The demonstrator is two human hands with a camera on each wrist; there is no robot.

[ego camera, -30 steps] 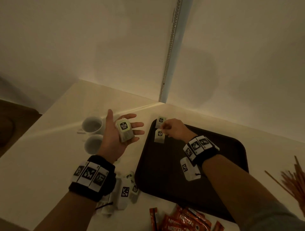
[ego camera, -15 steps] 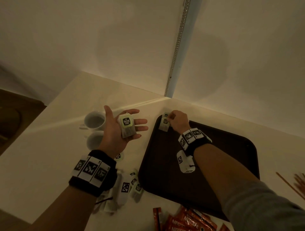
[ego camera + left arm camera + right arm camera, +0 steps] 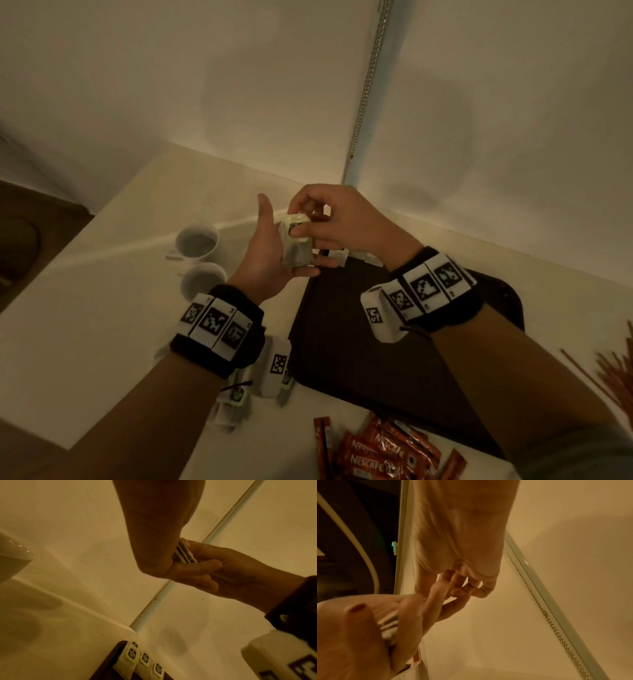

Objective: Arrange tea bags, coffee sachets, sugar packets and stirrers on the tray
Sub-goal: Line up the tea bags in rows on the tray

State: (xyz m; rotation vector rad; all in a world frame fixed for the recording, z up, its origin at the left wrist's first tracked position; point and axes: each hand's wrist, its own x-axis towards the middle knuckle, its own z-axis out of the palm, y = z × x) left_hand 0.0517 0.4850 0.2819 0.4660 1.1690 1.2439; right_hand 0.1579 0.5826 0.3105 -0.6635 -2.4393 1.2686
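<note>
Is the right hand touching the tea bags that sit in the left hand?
Touching. The head view shows the right hand pinching the top of the tea bag stack in the left hand; the left wrist view shows the same.

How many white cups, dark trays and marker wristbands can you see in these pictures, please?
White ceramic cups: 2
Dark brown plastic tray: 1
Black wristbands with white marker tiles: 2
Total: 5
</note>
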